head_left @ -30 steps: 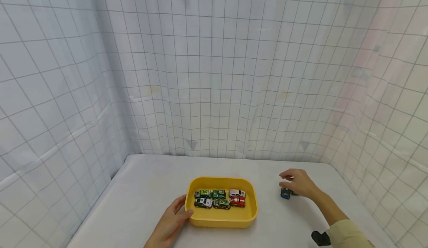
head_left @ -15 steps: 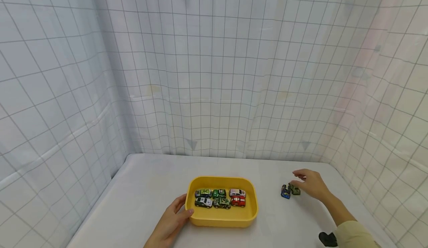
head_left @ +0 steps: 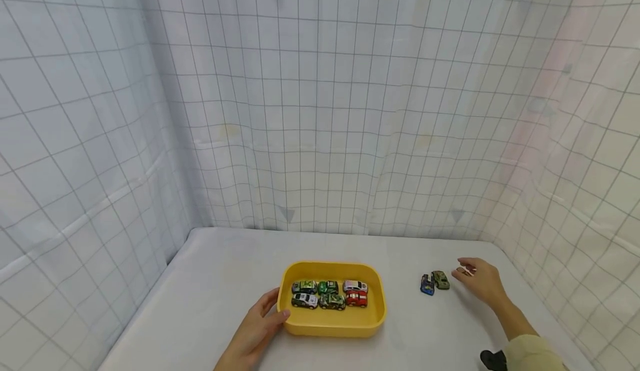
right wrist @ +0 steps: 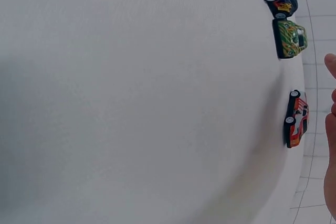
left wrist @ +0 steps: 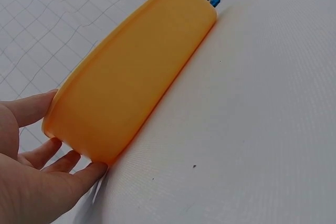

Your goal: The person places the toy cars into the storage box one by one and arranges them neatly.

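Note:
My left hand point(head_left: 254, 326) grips the left end of a yellow plastic tray point(head_left: 331, 330), thumb at the rim and fingers against the outer wall. Several toy cars sit inside in two rows, among them a red car point(head_left: 356, 299) and a white-and-green car point(head_left: 304, 300). Off to the right, my right hand point(head_left: 482, 283) hovers above the table with loosely bent fingers, holding nothing visible. Just left of it are a blue toy car point(head_left: 427, 285) and a camouflage-green toy car point(head_left: 440, 280). The right wrist view also shows a red-and-white toy car point(right wrist: 297, 119) near the hand.
A white cloth covers the table point(head_left: 225, 265). White curtains with a grid pattern point(head_left: 315, 110) enclose the back and both sides. A black object point(head_left: 493, 360) lies by the right sleeve at the front edge of the view.
My right hand has moved rightward, away from the blue and green cars, uncovering the green one. The left hand and the tray have stayed in place.

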The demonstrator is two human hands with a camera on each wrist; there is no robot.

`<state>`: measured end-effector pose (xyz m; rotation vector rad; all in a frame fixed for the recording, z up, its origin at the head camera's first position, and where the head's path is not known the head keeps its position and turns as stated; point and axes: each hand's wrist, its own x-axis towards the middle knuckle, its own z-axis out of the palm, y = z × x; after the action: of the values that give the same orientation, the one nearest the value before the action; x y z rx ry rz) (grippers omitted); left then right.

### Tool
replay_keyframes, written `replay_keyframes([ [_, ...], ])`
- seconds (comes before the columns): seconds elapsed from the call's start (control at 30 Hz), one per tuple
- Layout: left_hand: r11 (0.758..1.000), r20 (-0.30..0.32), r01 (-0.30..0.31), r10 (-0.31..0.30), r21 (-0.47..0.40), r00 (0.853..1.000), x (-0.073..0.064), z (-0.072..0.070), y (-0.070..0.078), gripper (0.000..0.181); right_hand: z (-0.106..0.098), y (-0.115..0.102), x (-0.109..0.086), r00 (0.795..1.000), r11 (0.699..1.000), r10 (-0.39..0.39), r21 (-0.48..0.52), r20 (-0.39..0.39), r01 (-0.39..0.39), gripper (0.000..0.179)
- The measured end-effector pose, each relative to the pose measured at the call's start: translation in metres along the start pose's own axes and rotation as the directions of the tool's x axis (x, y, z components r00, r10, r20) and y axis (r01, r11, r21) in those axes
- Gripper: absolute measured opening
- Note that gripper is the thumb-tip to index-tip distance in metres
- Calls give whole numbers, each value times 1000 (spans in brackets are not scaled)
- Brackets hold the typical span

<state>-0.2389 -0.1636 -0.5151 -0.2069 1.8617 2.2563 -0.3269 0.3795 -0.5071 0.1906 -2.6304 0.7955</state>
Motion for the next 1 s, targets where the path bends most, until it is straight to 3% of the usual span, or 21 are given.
replay_keyframes([
  [0.37, 1000, 18, -16, 16, -12, 1000, 0, -2, -2, 82, 0, 26, -10, 991, 992, 129, -20, 30, -128, 52],
  [0.67, 1000, 28, -25, 25, -10, 999, 1, -1, -4, 81, 3, 41, -15, 965, 969, 249, -15, 88, -248, 55],
  [1.0, 1000, 17, -23, 23, -5, 1000, 1, -1, -5, 81, 6, 47, -12, 953, 956, 290, 17, 92, -293, 48],
])
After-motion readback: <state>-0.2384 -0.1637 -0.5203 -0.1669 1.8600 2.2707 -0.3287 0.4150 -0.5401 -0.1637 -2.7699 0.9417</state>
